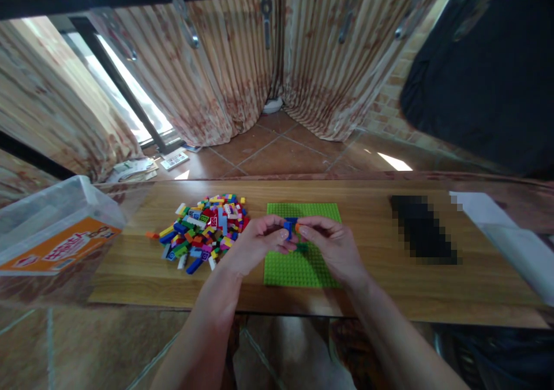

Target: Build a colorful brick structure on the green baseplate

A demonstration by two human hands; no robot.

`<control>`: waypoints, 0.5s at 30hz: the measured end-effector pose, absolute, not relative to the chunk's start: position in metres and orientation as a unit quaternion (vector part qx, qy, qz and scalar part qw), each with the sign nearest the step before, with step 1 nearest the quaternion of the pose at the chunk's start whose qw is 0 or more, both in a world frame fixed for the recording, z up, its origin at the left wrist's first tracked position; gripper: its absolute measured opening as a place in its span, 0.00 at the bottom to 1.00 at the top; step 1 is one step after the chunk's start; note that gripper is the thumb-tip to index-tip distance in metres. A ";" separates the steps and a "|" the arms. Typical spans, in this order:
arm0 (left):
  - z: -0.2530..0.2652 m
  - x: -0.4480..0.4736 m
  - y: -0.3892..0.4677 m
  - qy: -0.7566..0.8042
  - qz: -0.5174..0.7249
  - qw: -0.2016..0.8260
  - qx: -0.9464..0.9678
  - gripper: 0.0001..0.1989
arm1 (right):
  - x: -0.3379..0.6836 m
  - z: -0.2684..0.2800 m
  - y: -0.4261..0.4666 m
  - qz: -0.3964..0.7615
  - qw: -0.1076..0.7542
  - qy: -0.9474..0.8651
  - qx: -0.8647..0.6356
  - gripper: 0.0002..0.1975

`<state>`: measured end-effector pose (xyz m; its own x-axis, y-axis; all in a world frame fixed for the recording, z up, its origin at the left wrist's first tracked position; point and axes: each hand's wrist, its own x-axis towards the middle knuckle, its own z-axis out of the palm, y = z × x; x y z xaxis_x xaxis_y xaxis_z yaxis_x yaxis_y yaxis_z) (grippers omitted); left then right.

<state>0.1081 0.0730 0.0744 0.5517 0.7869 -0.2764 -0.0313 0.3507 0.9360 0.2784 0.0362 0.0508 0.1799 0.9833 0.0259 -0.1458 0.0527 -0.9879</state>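
Observation:
Over the green baseplate (277, 272), my two hands meet with their fingers pinched together. My left hand (272, 235) is closed on a blue brick (287, 228). My right hand (326, 243) pinches a small orange brick (297, 227) right beside the blue one; whether the two are joined I cannot tell. Some more blue and a bit of green show behind and below the fingertips, mostly hidden by them. To the left of my left hand lies a heap of mixed coloured bricks (199, 228).
A clear plastic box (82, 199) with an orange label stands at the table's left end. On the wooden table (372, 286), a blurred-out dark flat object (424, 231) lies to the right, with white sheets (497, 222) beyond it. Curtains hang behind.

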 end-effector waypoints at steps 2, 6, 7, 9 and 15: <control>0.072 0.108 0.075 0.382 0.298 0.731 0.480 0.19 | 0.291 0.052 0.038 0.469 0.603 -0.421 -0.489 0.10; 0.068 0.109 0.079 0.427 0.358 0.697 0.452 0.17 | 0.317 0.053 0.040 0.452 0.616 -0.423 -0.487 0.13; 0.068 0.109 0.080 0.435 0.367 0.691 0.446 0.17 | 0.323 0.052 0.040 0.448 0.605 -0.429 -0.499 0.12; 0.068 0.110 0.081 0.446 0.372 0.684 0.441 0.18 | 0.332 0.049 0.038 0.437 0.568 -0.452 -0.531 0.12; 0.069 0.114 0.081 0.480 0.347 0.672 0.444 0.15 | 0.340 0.044 0.026 0.344 0.399 -0.605 -0.598 0.08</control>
<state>0.1142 0.0807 0.0692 0.2982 0.8926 -0.3381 -0.0403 0.3657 0.9299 0.3397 0.0260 0.0444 0.0327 0.9969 0.0715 0.4483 0.0493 -0.8925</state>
